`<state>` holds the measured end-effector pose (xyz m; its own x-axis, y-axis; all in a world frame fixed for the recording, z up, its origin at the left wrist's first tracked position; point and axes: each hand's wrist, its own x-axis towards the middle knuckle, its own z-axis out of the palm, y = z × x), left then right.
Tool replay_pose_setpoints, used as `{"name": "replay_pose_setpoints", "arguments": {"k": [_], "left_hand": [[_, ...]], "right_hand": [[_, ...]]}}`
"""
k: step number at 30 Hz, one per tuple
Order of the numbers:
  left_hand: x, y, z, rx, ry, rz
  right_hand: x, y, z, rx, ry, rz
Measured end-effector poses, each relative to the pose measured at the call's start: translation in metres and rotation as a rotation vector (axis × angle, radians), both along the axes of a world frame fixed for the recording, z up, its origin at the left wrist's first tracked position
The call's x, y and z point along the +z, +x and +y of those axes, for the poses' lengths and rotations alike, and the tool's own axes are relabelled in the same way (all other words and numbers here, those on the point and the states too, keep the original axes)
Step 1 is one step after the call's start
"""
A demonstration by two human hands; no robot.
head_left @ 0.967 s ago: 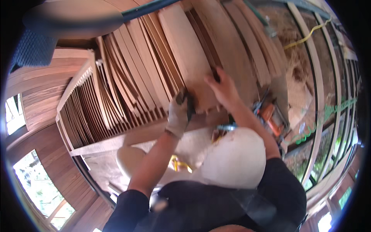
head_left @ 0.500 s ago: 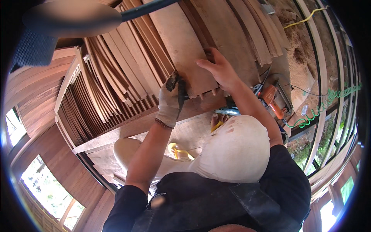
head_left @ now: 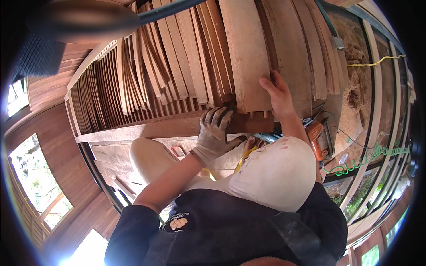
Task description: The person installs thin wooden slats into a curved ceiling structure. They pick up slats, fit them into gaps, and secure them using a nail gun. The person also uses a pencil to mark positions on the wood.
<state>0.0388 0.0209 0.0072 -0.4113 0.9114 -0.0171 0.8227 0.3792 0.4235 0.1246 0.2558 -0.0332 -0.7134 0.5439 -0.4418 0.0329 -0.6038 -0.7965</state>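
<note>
My left hand [head_left: 212, 135], in a dirty pale glove with dark fingertips, rests with spread, bent fingers over the wooden rail [head_left: 162, 126] in front of me, just left of a wide plank [head_left: 244, 53]. My bare right hand [head_left: 277, 95] grips that plank's right edge near its lower end, thumb on the face. The plank has short tenons at its lower end. To its left, many thin wooden slats [head_left: 146, 84] stand in rows in the slotted frame, some leaning across one another. My bent legs in white trousers lie below the rail.
An orange power tool [head_left: 314, 138] lies right of my knee, with a blue tool [head_left: 266, 136] near it, a coiled green hose [head_left: 348, 168] and a yellow cord [head_left: 368, 64]. Farther right are metal joists over rough ground. More planks [head_left: 293, 44] lie right of the gripped one.
My left hand has left the plank's lower corner and spread over the rail. My right hand stays at the plank's edge. The whole view has shifted, the planks now appearing farther right.
</note>
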Motion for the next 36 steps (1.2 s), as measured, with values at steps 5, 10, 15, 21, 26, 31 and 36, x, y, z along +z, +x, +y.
{"name": "replay_pose_setpoints", "arguments": {"k": [5, 10, 15, 21, 26, 31, 36], "left_hand": [[-0.011, 0.003, 0.013, -0.008, -0.076, -0.004], [-0.010, 0.002, 0.010, -0.018, -0.054, -0.023], [-0.013, -0.001, 0.008, -0.041, -0.024, -0.046], [-0.010, -0.003, 0.009, -0.038, -0.017, -0.066], [-0.012, -0.001, 0.009, -0.045, -0.003, -0.042], [-0.013, 0.000, 0.010, -0.057, 0.013, -0.008], [-0.016, 0.000, 0.007, -0.061, 0.019, -0.006]], "right_hand": [[0.001, 0.003, -0.002, -0.042, 0.061, -0.019], [0.001, 0.003, -0.002, -0.027, 0.047, 0.002], [0.003, 0.002, -0.002, -0.041, 0.007, 0.010], [-0.002, 0.003, -0.002, -0.035, 0.070, -0.036], [0.001, 0.004, 0.001, -0.013, 0.130, -0.057], [-0.006, 0.006, 0.001, 0.015, 0.170, -0.078], [0.002, 0.002, -0.001, 0.002, 0.108, -0.055]]}}
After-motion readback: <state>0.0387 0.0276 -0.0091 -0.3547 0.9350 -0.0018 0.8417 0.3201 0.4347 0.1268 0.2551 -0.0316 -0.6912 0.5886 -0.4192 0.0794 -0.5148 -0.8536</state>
